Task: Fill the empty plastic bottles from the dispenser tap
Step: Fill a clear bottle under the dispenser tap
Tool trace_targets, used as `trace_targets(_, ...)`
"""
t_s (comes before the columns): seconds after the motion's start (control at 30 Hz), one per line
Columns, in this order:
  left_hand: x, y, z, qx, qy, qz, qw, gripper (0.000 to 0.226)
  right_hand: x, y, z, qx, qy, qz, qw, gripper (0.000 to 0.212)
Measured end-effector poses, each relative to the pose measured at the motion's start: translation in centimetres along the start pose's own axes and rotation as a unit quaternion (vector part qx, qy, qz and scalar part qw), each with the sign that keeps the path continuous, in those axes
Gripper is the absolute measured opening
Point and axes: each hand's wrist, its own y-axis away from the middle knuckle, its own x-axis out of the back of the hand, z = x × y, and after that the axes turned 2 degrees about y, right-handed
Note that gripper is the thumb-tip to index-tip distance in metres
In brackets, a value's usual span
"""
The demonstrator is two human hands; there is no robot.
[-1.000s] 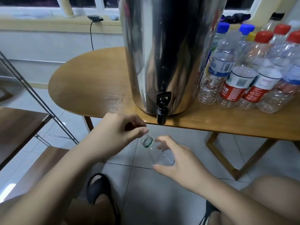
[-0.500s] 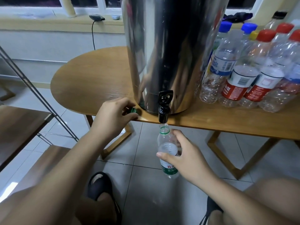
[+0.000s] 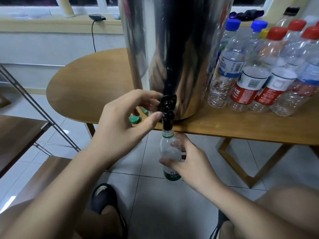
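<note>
The bottle point(image 3: 165, 142) is gripped by the right hand point(image 3: 193, 163) just under the tap point(image 3: 168, 105) to catch water; the tap is clasped by the left hand point(image 3: 124, 125) for opening.

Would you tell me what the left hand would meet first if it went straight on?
The black tap lever, directly ahead of the left hand; the fingers may already touch it, as depth is unclear.

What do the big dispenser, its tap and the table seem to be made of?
Dispenser: polished metal, probably stainless steel; it mirrors the room. Tap: glossy black plastic, apparently. Table: wood or veneer, satin, visible grain.
</note>
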Motion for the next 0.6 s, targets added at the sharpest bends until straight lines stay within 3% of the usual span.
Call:
trace_targets(0.1, -0.6, -0.1, 0.3, -0.026, -0.031, -0.015, 0.999, 0.050, -0.1, 0.0, -0.2, -0.004, -0.012, 0.002, 1.000, 0.077)
trace_targets(0.23, -1.3, -0.3, 0.2, -0.028, -0.031, -0.020, 0.999, 0.056, 0.1, 0.0, -0.5, -0.002, -0.006, -0.003, 1.000, 0.077)
trace_targets(0.6, -1.7, -0.4, 0.5, -0.050, -0.059, -0.013, 0.997, 0.038, -0.7, -0.2, 0.3, -0.003, -0.004, -0.008, 1.000, 0.075)
